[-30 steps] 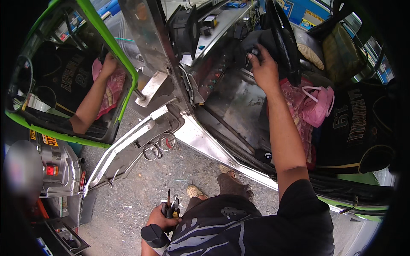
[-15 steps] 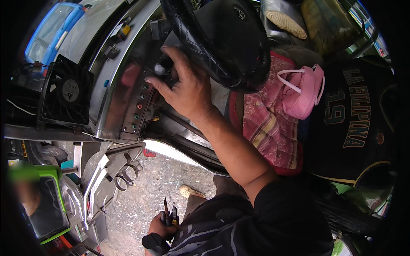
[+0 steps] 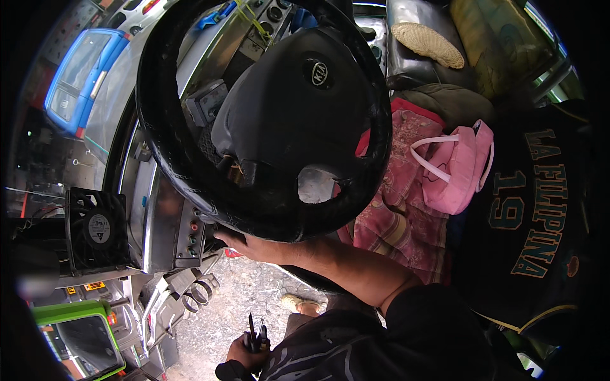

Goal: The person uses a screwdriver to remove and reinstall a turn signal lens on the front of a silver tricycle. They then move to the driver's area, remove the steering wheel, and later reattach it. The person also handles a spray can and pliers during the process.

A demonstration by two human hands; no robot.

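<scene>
A large black steering wheel (image 3: 273, 108) fills the upper middle of the view. Just beneath its lower rim is my right hand (image 3: 257, 249), reaching left toward the dashboard's side. The wheel and shadow hide most of its fingers, so any hold is unclear. Right by the fingertips is a metal switch panel (image 3: 184, 244) with a row of small red and green buttons. Low down, beside my dark shirt, my left hand (image 3: 248, 357) is closed around a few slim, pointed hand tools (image 3: 253, 331), tips up; their exact kinds are hard to make out.
A black fan (image 3: 96, 228) sits on the dash at left. Below it are a green-framed mirror (image 3: 82, 340) and a metal bracket with rings (image 3: 196, 293). At right, a pink bag (image 3: 448, 181) rests on a patterned red seat cover (image 3: 403, 222), beside a black jersey (image 3: 502, 190).
The view has shifted, bringing the whole steering wheel in. My right hand, earlier spread around a dark knob-like part on the dash, is now below the wheel rim. My left hand keeps the tools.
</scene>
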